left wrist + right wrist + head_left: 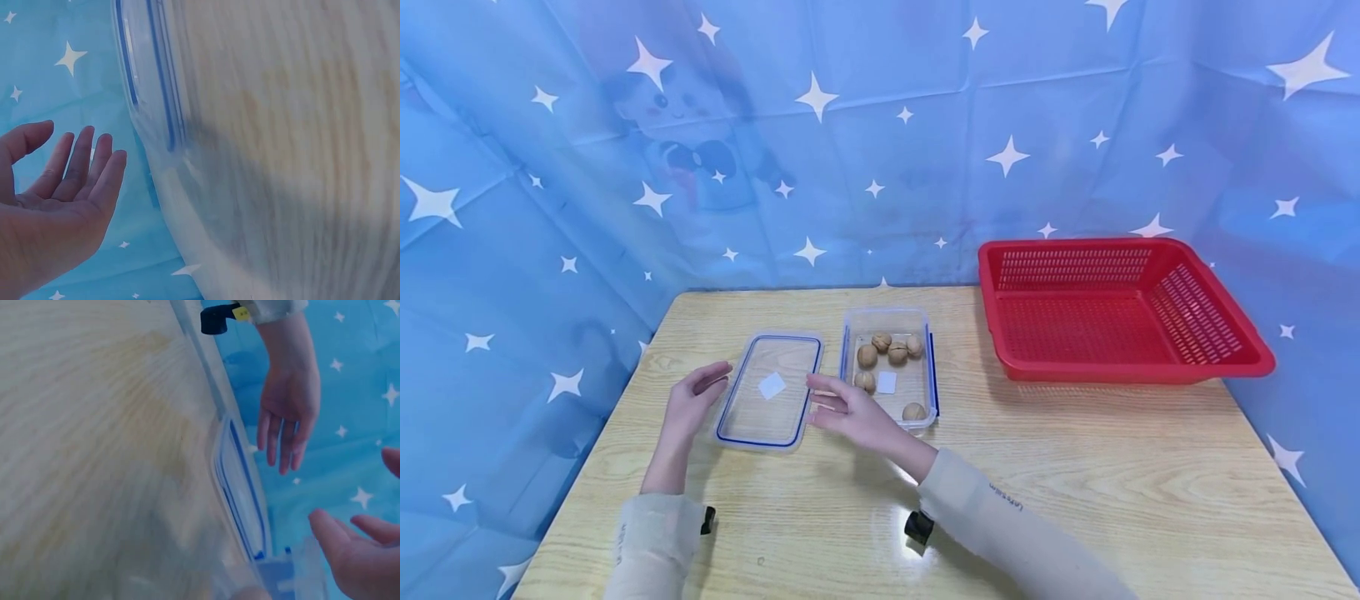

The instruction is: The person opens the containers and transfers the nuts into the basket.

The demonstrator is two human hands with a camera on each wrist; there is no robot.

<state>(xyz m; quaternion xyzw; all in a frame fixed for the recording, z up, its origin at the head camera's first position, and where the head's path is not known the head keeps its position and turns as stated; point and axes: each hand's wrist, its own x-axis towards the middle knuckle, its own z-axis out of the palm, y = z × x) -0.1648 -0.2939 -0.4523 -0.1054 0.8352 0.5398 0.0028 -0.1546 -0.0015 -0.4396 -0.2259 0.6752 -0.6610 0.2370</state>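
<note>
A clear lid (760, 421) with a blue seal and a white square label lies flat on the table. Beside its left edge is my left hand (692, 404), fingers loosely bent and nothing in them; the left wrist view shows this hand (69, 187) palm up, apart from the lid (140, 75). Over the lid's right edge, my right hand (853, 417) reaches with relaxed fingers, holding nothing. It overlaps the near left part of a clear box (931, 375) containing several walnuts (897, 353). In the right wrist view, the right hand (362, 550) appears above the box's clip side (275, 572).
A red perforated basket (1135, 371) stands at the back right of the wooden table (1075, 483). Behind the table hangs a blue star-printed cloth (910, 167), which also covers both sides. Black wrist devices (919, 527) sit at my sleeves.
</note>
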